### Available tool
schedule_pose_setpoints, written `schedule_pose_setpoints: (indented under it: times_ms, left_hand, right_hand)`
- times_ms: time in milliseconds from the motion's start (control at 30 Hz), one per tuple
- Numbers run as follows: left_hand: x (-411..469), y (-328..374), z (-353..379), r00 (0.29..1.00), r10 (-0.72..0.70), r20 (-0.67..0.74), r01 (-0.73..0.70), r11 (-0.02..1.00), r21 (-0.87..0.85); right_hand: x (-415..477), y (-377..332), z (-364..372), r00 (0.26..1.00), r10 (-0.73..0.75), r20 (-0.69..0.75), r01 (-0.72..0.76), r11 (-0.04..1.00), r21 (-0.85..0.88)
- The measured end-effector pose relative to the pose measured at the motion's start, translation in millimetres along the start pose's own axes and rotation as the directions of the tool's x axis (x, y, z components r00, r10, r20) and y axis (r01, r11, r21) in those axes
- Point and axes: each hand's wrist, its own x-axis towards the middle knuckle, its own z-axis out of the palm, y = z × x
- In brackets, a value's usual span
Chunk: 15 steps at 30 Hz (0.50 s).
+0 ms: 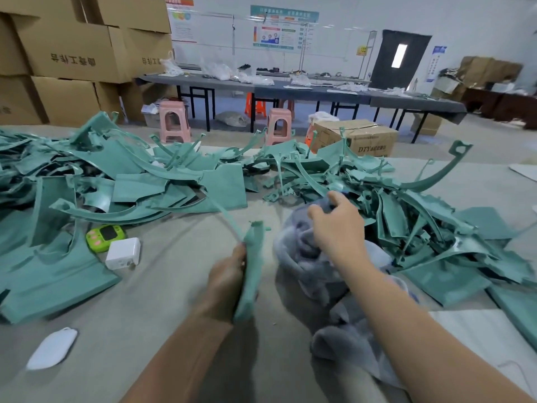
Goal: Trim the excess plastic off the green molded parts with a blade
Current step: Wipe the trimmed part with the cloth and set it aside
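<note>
Nearest to us, toward the left along the near edge of the tabletop (174, 286), we see a white oval object (52, 347) lying flat. Just ahead, near the middle, the left hand (228, 282) grips a green molded part (253, 257) held on edge. Its fingers and thumb are wrapped round the part's lower half, and a thin green strip (231, 226) arches up and away to the left from the top.

Just to the right lies a crumpled grey-blue bundle (316, 274) of fabric or film. The right hand (338, 225) hangs over it with its fingers curled inward. Something dark seems to sit between thumb and fingers, but the blur keeps us from telling what it is or whether it is pinched.

Left of the held part we find a white charger block (123, 253) with a lime-green timer (105, 237) just beside it. Farther on, green parts are heaped along the left side (87, 181) and the right side (412, 216), and the two heaps nearly meet toward the far edge.

Beyond that edge we see a cardboard box (357, 136) on the floor, two pink stools (174, 120), long dark tables (290, 90) strewn with plastic bags, stacked cartons (72, 53) at the left, and posters (284, 27) on the back wall.
</note>
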Motion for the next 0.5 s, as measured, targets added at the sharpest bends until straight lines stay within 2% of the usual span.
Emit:
schedule_pose_setpoints:
  times_ms: [33,67,133,233,400,500]
  left_hand:
    - [2,1,0,0.992,0.039,-0.116,-0.037,0.999,0.025]
    - [2,2,-2,0.975,0.096,-0.201,-0.081,0.994,0.080]
    - [5,2,-4,0.933,0.235,-0.272,-0.169,0.955,0.244]
    - [-3,-2,-10,0.880,0.424,-0.215,-0.310,0.854,0.418]
    - [-25,4,6,0.913,0.373,0.167,-0.404,0.883,0.240]
    - [-46,-1,27,0.884,0.433,0.177,-0.468,0.834,0.292]
  right_hand:
    - [-14,2,-4,0.997,-0.061,0.051,0.057,0.995,0.079]
    - [-32,1,-5,0.985,-0.073,0.156,0.040,0.978,0.207]
    - [-69,0,-3,0.927,-0.067,0.369,-0.105,0.898,0.428]
    - [-102,13,5,0.924,-0.045,0.380,-0.148,0.874,0.463]
    - [-109,26,-25,0.906,0.087,0.413,-0.322,0.776,0.542]
    - [-123,37,-49,0.896,0.162,0.414,-0.390,0.733,0.558]
